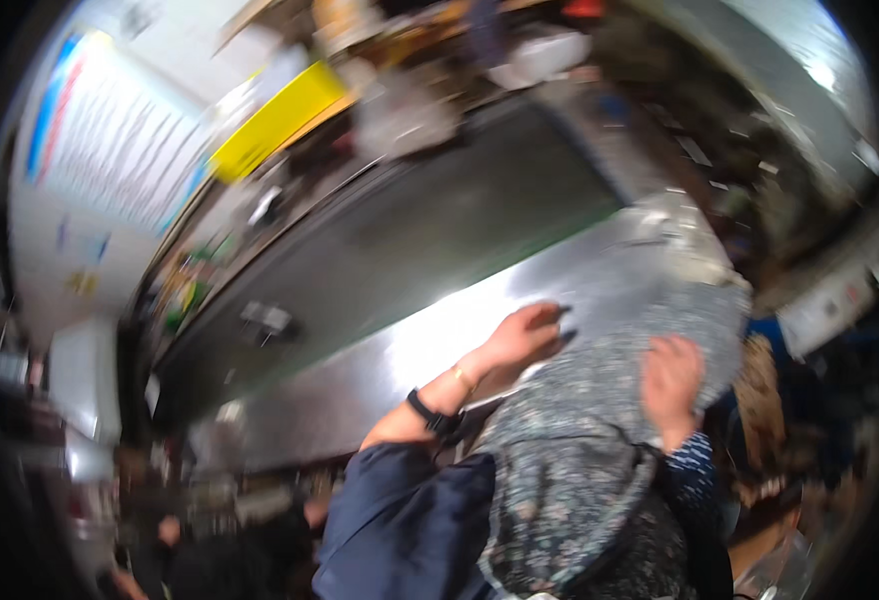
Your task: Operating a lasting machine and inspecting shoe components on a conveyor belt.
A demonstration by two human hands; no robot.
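Note:
A grey floral cloth spreads over the near right part of a shiny metal tabletop and hangs down in folds in front of my body. My right hand rests on this cloth with its fingers stretched out. Just left of the cloth, over the bare metal, is my left hand, wearing a dark wristband. Its fingers are bent, and a small dark thing shows at the fingertips, too blurred to name. Motion smears the whole picture.
Behind the metal strip lies a long dark recessed panel, with a small pale and black object on it. A yellow bin and a cluttered shelf line the back. Crumpled clear plastic sits at the far right corner.

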